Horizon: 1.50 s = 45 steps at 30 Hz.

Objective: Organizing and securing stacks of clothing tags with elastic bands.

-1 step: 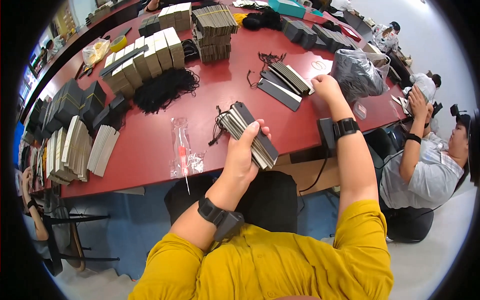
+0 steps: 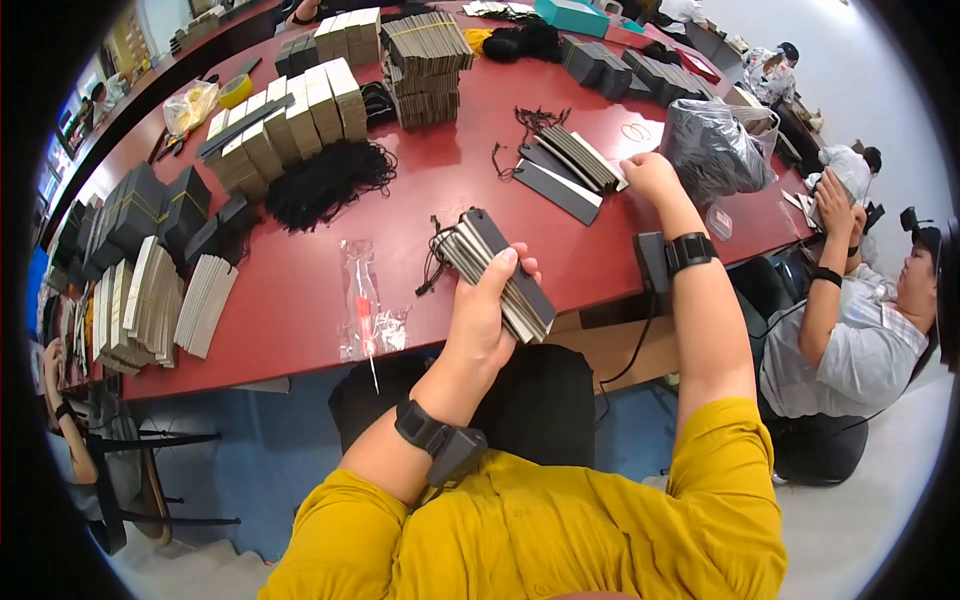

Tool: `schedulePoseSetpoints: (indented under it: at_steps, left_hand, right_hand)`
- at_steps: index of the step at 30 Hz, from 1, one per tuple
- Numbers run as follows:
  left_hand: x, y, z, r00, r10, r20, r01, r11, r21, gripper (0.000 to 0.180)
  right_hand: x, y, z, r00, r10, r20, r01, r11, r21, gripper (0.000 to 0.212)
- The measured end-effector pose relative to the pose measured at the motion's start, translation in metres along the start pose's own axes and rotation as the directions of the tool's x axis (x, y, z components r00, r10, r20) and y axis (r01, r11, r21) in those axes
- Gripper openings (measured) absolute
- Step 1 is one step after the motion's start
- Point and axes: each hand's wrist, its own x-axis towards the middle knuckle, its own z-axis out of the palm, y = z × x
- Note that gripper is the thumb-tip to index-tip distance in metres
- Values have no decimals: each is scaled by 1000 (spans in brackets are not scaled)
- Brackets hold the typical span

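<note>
My left hand [image 2: 492, 290] is wrapped round a stack of long, narrow hang tags [image 2: 490, 260], dark on the top face and pale along the edges. Black strings [image 2: 432, 262] hang from the stack's far end. Farther right, my right hand [image 2: 652, 178] is closed, its fingers curled down by the near right end of a second pile of tags [image 2: 578, 158] on the table. Whatever those fingers pinch is hidden. Under that pile lies a loose dark tag [image 2: 556, 190], and its black strings [image 2: 538, 120] spread out at the far end.
On the red table [image 2: 290, 290] lie a clear packet with a red-handled tool [image 2: 364, 318], a heap of black strings [image 2: 330, 185] and bundled tag stacks [image 2: 425, 70]. A plastic bag [image 2: 715, 145] stands beyond my right hand. A co-worker [image 2: 860, 320] sits at the right.
</note>
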Motion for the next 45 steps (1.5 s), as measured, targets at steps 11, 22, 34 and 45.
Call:
schedulePoseSetpoints:
  at_steps: [11,22,34,45]
  left_hand:
    - [-3,0,-1,1000,-3,-10,3,1000,2,18]
    - [-5,-2,-2,999,-24,30,24,1000,13,19]
    - [13,-6,3,999,33,-23,-33,999,6,19]
    - [4,-3,-1,999,21,38,-19,999,-45,24]
  right_hand:
    - [27,2,11,978,97,183,-54,972,-228,33]
    - [26,29,13,971,223,87,-238,876,419,19]
    - [-140,-85,-7,698,-281,659,-602,267,752,6]
    - [-146,-94,-12,678,-382,628,-604,197,772,12]
